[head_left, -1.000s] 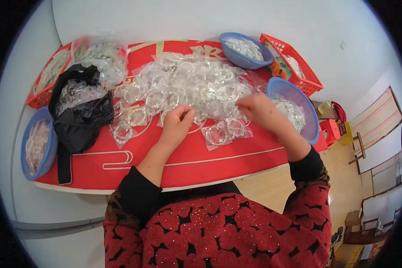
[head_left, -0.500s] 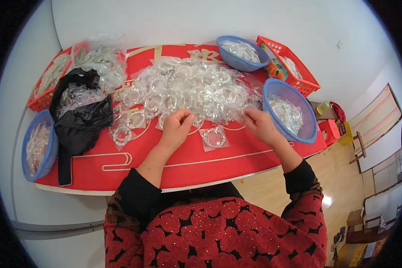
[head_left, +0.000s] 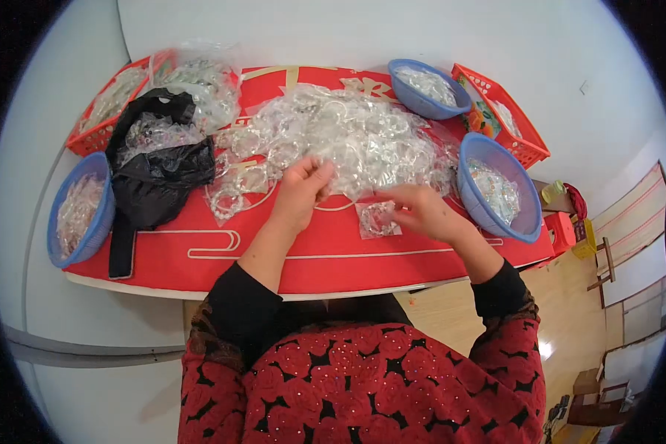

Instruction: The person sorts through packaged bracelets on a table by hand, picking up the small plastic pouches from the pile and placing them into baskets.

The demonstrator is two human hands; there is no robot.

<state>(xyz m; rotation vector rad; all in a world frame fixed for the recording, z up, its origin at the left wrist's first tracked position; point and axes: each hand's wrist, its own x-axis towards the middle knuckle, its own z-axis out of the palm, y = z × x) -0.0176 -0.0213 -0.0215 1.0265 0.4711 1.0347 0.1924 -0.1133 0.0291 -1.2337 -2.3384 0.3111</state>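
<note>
A broad heap of small clear plastic bags with bracelets (head_left: 362, 140) covers the middle of the red table. My left hand (head_left: 301, 194) is at the heap's front edge, fingers curled and thumb pressed in a pinch; what is in it, if anything, cannot be made out. My right hand (head_left: 422, 211) reaches leftward, its forefinger stretched and thumb apart, over the right side of a single bagged bracelet (head_left: 377, 220). The fingertips partly cover that bag, and whether they touch it is unclear. Another bagged bracelet (head_left: 228, 201) lies left of my left hand.
Right of my right hand stands a blue basket (head_left: 525, 194) of bagged pieces. Another blue basket (head_left: 398, 92) and a red basket (head_left: 529, 148) are behind it. At left are a black bag (head_left: 152, 196), a clear bag (head_left: 218, 92), a red basket (head_left: 89, 140) and a blue basket (head_left: 96, 233).
My right hand has moved left from beside the blue basket to the single bagged bracelet, its fingers spreading. My left hand stays pinched near the heap. The whole view has shifted slightly.
</note>
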